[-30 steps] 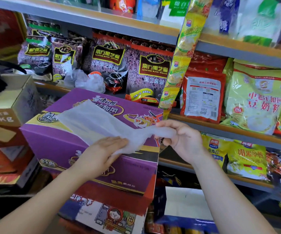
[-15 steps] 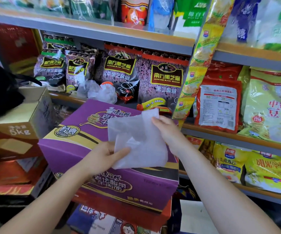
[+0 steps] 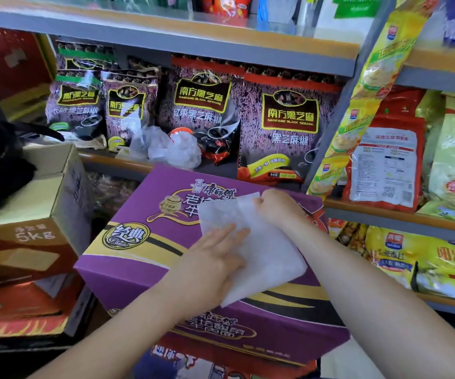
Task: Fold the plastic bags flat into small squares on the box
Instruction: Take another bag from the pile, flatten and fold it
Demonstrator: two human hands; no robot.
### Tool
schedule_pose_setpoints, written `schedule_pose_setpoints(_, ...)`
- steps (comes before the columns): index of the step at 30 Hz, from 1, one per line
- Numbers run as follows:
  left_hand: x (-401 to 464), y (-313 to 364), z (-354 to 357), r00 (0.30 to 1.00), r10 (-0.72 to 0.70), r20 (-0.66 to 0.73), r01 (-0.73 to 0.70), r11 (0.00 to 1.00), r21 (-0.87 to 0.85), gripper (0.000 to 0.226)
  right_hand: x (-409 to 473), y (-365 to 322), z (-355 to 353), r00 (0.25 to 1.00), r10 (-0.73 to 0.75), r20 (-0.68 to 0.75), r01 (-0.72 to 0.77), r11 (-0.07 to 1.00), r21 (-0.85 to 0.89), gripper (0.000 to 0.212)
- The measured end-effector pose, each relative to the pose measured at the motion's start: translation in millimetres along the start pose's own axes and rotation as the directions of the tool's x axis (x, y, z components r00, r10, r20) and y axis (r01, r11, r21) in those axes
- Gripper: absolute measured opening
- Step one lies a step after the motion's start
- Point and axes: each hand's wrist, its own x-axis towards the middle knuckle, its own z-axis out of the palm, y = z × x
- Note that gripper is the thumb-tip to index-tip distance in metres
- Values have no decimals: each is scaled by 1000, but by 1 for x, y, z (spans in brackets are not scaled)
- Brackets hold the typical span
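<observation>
Left hand (image 3: pixel 215 258): laid flat, fingers straight and together, pressed down on the near-left portion of the plastic bag (image 3: pixel 259 250).

Plastic bag: white, translucent, already folded to a rough rectangle; spread on the top of the purple box (image 3: pixel 139 236), directly under the left hand and stretching away from it toward the right hand. One near corner is seen overhanging the box's front edge.

Right hand (image 3: pixel 278 209): placed beyond and to the right of the left hand, fingers curled, the bag's far edge pinched between them.

Handling, judged: the film is taken to be very light, limp and slippery, with no stiffness of its own; creases are likely to spring open unless pressed. Hold is best taken at an edge or corner, as by the right hand, while the body is pinned flat by the other palm. Trapped air is best smoothed outward.

Loose crumpled bags (image 3: pixel 166 146): noted beyond both hands, on the shelf (image 3: pixel 117 165) behind the box, in front of the sesame packets (image 3: pixel 289 119).
</observation>
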Motion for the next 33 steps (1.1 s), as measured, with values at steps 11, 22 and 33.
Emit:
schedule_pose_setpoints(11, 5, 13, 21, 976, -202, 81, 206, 978, -39, 86, -29, -10, -16, 1000, -4, -25, 2, 997, -74, 53)
schedule_pose_setpoints(22, 4, 16, 25, 948, -281, 147, 261, 955, 140, 110, -103, 26, 16, 921, -345, 182, 381, 896, -230, 59)
schedule_pose_setpoints(33, 15, 12, 0, 987, -158, -10, 158, 986, 44, 87, -94, 35, 23, 880, -453, 139, 473, 861, -186, 64)
